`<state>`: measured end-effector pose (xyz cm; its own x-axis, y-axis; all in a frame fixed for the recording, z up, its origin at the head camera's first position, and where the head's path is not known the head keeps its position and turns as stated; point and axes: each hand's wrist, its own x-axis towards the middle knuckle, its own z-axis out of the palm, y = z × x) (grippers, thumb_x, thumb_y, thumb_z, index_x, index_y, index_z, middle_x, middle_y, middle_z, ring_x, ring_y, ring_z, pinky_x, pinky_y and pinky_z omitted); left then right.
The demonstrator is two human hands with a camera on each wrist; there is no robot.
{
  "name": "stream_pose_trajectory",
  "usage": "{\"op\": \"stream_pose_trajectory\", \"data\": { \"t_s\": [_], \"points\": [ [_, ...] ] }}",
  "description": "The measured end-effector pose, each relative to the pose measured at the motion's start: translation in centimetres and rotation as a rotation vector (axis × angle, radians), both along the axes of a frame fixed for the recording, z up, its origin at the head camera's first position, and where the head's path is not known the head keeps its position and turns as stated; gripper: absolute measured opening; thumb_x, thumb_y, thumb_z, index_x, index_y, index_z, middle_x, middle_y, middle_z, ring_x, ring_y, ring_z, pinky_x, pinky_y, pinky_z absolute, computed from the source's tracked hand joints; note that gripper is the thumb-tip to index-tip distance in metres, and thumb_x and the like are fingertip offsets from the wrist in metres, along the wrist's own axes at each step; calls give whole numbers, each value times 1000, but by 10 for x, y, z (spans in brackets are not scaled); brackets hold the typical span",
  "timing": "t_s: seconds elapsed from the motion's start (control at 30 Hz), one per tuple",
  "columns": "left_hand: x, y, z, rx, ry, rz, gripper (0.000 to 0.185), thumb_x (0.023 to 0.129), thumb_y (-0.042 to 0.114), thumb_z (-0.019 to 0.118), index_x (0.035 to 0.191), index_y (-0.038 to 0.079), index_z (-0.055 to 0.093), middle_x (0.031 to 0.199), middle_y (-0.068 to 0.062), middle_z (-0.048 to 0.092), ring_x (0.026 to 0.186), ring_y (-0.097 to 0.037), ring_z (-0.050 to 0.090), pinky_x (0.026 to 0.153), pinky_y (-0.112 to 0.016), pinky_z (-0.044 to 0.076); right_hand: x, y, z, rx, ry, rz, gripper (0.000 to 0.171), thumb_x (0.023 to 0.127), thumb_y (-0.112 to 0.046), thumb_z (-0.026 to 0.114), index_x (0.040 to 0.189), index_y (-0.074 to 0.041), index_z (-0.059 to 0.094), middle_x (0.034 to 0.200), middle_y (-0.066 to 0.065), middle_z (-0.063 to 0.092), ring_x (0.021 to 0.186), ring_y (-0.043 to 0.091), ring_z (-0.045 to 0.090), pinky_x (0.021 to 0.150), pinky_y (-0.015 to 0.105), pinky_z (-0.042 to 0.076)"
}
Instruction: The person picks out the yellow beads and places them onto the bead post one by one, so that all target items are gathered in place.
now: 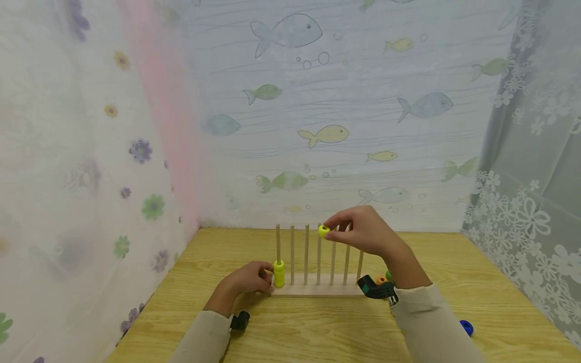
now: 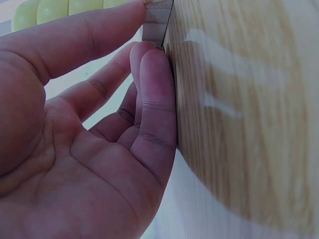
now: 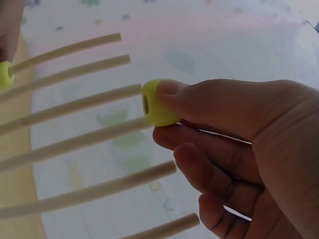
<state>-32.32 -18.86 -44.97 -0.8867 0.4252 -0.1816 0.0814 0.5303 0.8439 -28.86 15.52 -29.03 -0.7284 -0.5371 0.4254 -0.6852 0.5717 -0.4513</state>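
My right hand [image 1: 365, 231] pinches a yellow bead [image 3: 160, 112] between thumb and index finger. The bead is up by the peg tops, its hole showing in the right wrist view. A wooden peg stand [image 1: 317, 291] with a row of upright pegs stands on the table. Several yellow beads [image 1: 279, 275] are stacked on its leftmost peg. Low at the left end of the stand, my left hand [image 1: 247, 278] grips the base's edge, thumb and fingertips touching the wood [image 2: 157, 21] in the left wrist view.
Right of the stand, an orange bead [image 1: 381, 280] and a green bead [image 1: 389, 275] lie partly hidden behind the right wrist. A blue bead [image 1: 466, 327] lies farther right, beside the sleeve. Patterned curtains [image 1: 290, 111] enclose the wooden table [image 1: 290, 333].
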Motion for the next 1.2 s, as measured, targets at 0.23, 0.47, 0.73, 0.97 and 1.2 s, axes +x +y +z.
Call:
{"op": "stream_pose_trajectory", "data": {
  "t_s": [0.23,0.47,0.73,0.97,1.2],
  "points": [
    [1,0,1,0,2,6,55,88,4,79,138,0,57,101,-11,64,77,-19,56,65,-32,47,-4,-11,-1,-10,50,3,16,93,-31,80,108,-26,81,96,-13,76,74,6,63,63,29,53],
    [0,0,-1,9,1,-2,54,89,4,78,139,0,56,101,-11,64,77,-19,56,65,-32,46,-6,-24,-1,-31,65,1,15,92,-29,81,106,-25,82,95,-11,77,73,9,64,60,29,53],
    [-1,-1,0,7,-6,9,57,89,5,79,140,0,54,102,-11,64,78,-19,57,66,-32,47,-11,-38,-3,-54,66,-28,13,91,-28,81,104,-25,82,95,-12,77,75,7,63,60,30,52],
    [-1,-1,-1,15,-13,14,57,88,4,79,140,0,55,100,-10,64,77,-19,56,65,-32,46,-13,-48,-2,-75,55,-36,13,90,-28,83,102,-24,83,93,-11,76,74,9,63,56,29,49],
    [-1,-1,0,20,-4,6,57,87,4,79,139,0,56,101,-12,65,77,-19,57,66,-32,47,-14,-59,0,-85,52,-30,13,89,-27,83,101,-21,83,90,-9,76,71,10,63,53,26,43]
  ]
}}
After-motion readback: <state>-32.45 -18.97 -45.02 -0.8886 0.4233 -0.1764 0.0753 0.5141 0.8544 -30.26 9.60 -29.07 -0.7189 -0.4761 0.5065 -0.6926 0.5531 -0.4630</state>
